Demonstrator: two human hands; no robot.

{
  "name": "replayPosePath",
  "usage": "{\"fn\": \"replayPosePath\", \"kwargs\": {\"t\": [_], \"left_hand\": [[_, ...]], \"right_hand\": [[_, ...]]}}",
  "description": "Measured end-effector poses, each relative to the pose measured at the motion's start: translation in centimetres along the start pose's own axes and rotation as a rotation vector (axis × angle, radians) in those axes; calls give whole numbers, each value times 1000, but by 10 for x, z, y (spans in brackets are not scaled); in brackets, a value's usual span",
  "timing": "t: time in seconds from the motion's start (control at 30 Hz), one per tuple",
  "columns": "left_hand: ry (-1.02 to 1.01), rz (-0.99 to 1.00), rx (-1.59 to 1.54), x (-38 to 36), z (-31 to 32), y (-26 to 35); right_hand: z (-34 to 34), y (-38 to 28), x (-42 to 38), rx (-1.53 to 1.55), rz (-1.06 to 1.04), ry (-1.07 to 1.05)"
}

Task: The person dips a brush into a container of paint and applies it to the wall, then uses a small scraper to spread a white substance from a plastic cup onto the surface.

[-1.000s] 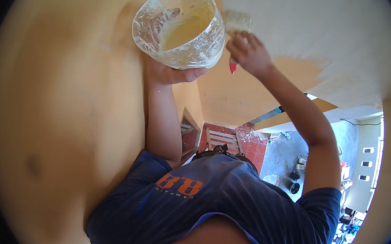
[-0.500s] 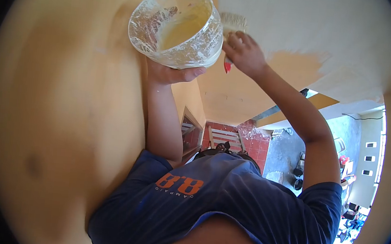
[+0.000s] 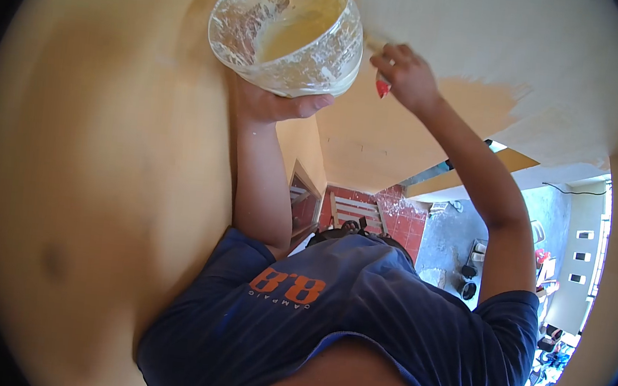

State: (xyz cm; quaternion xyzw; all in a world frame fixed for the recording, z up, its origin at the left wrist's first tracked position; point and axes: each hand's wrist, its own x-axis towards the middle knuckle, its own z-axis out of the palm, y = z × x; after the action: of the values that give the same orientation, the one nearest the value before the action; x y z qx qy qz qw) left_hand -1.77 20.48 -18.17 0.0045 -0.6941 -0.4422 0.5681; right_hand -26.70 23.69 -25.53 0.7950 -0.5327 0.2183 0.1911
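My left hand holds up a clear, paint-smeared tub from below, its thumb along the base. Pale yellowish paint lies inside the tilted tub, whose mouth faces me. To the right of the tub, my right hand is closed around a paintbrush; the red end of its handle sticks out below the fingers. The bristles are mostly hidden behind the tub and blurred. Behind the brush, the wall carries a pale coat, with orange-tan surface showing below it.
A tan wall rises close on my left. Far below are a red tiled floor with white splatters and a wooden slatted piece. At lower right, a grey floor holds a black bucket and assorted items.
My right hand and the brush have moved right and slightly up, and the bristles are now less visible. The tub in my left hand has shifted slightly up and right.
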Motion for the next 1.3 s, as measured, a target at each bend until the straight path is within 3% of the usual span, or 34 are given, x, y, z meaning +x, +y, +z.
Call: {"fn": "replayPosePath", "kwargs": {"t": [0.13,0.23,0.33,0.53,0.6,0.73,0.8,0.83,0.93,1.07,1.1,1.3], "left_hand": [[-13,38,-24,3,3,-1],[-47,26,2,3,0,1],[-55,13,41,0,-2,0],[-28,18,-7,2,2,2],[-7,-8,-86,2,5,3],[-26,-5,-45,1,4,3],[-29,-4,-51,-1,4,5],[-45,-28,-39,-1,3,6],[-55,-50,27,-3,-1,2],[-61,-96,24,-2,2,6],[-60,-99,27,-2,2,5],[1,0,-44,-2,5,-3]], "right_hand": [[-36,-14,11,-184,-116,222],[22,-10,-15,-277,-177,32],[76,-15,-43,-256,-189,31],[53,-36,-40,-15,-101,-183],[18,-43,-23,-81,-87,79],[25,-28,-20,-157,-65,94],[73,-17,-48,-165,-146,-79],[97,-15,-62,-134,-177,-47],[119,-28,-79,46,-55,-265],[93,-7,-47,52,-35,-118],[65,-4,-27,95,85,-181],[-45,-9,23,-86,-64,84]]}}
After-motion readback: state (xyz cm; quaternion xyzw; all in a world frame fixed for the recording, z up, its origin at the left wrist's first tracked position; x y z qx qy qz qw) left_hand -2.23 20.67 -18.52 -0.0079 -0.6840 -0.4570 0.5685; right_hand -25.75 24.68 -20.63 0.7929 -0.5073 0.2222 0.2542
